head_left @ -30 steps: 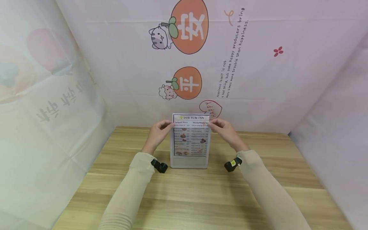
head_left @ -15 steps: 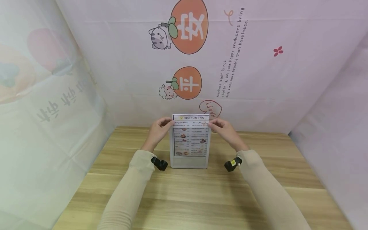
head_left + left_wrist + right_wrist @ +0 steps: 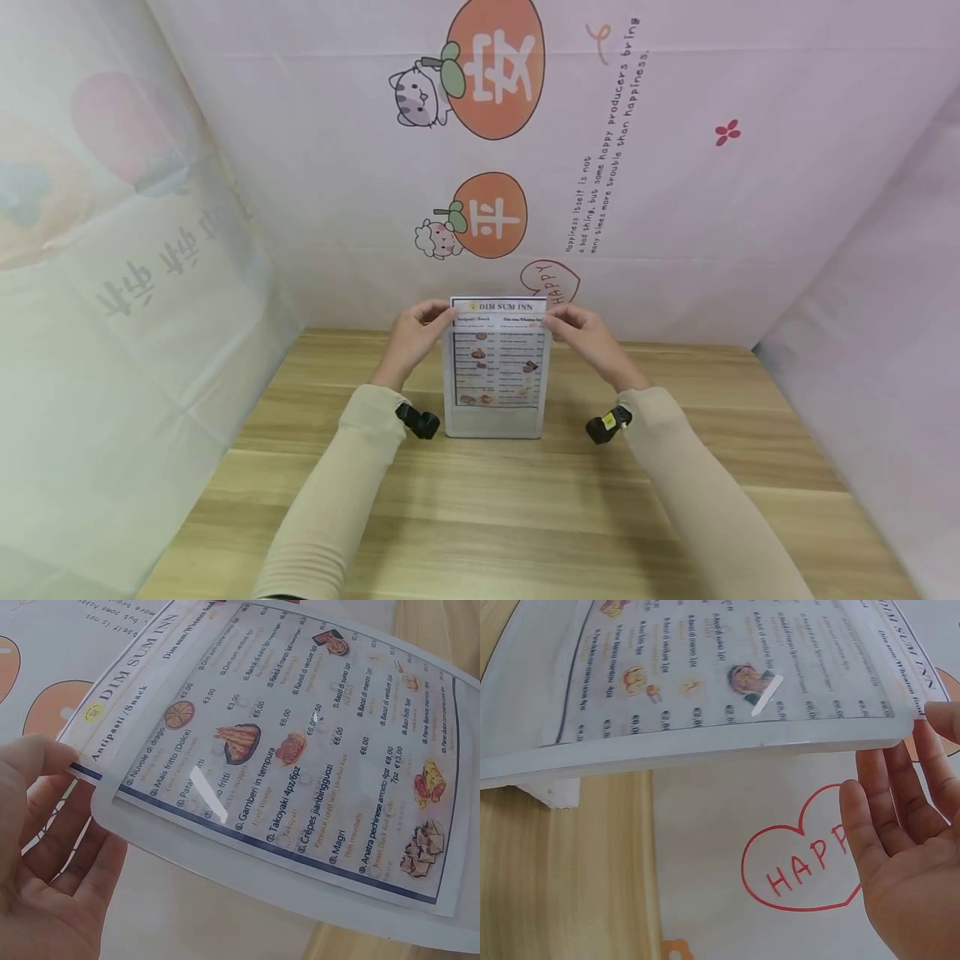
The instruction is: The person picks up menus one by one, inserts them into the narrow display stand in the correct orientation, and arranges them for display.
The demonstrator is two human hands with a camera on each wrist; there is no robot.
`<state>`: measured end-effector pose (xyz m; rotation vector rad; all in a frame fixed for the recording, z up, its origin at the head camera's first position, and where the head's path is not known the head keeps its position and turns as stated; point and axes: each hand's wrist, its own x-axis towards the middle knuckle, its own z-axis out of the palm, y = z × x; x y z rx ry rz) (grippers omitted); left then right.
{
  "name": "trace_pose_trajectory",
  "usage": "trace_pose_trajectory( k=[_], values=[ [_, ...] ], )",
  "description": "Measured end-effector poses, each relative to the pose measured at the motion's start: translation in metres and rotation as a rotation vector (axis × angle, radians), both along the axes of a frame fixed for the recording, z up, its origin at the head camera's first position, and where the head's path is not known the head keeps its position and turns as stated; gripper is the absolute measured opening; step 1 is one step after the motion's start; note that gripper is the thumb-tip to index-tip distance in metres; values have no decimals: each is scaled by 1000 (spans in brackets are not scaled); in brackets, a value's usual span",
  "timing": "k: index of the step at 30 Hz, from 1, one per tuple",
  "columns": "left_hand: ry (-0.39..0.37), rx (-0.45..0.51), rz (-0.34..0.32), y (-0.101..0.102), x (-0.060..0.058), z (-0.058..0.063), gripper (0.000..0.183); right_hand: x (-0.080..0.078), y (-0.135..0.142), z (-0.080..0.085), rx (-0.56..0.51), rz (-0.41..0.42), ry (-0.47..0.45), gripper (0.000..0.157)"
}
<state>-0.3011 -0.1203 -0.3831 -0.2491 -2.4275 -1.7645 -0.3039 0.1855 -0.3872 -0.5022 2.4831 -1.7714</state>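
A printed DIM SUM INN menu sheet (image 3: pixel 497 367) sits mostly inside an upright white display stand (image 3: pixel 492 423); its title strip sticks out above the stand's top edge. My left hand (image 3: pixel 408 343) pinches the sheet's upper left edge. In the left wrist view, the thumb of that hand (image 3: pixel 52 855) lies on the front of the sheet (image 3: pixel 285 772), with the other fingers behind. At the upper right edge my right hand (image 3: pixel 591 343) pinches the sheet. The right wrist view shows this hand (image 3: pixel 915 855) beside the stand's corner (image 3: pixel 885 735), its lower fingers loosely bent.
The stand rests on a wood-grain table (image 3: pixel 487 517), close to its back edge. Behind it hangs a pale printed cloth (image 3: pixel 675 208) with orange cartoon shapes and a red heart outline. More cloth (image 3: pixel 135 333) hangs at the left and right sides.
My left hand has shifted slightly up along the sheet's edge. The right hand has risen very slightly. The stand and the sheet look almost the same.
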Motion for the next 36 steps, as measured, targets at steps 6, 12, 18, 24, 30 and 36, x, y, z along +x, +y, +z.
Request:
trace_pose_trajectory(
  k=[6,12,18,24,30,36],
  values=[
    [-7,13,-5,0,1,0,31,-3,-3,9,-15,-17,38,44],
    [-5,11,-9,0,1,0,31,-4,-4,12,-18,-19,43,40],
    [-8,-10,-7,-1,2,-1,32,-4,-4,10,-35,-11,31,36],
    [1,-30,-6,-1,3,-4,30,-2,-3,6,-29,-6,51,39],
    [11,-40,-9,-2,5,-6,30,-1,-3,2,-40,-1,51,40],
    [19,-45,-10,-3,6,-9,31,0,-4,1,-42,-6,17,41]
  ],
)
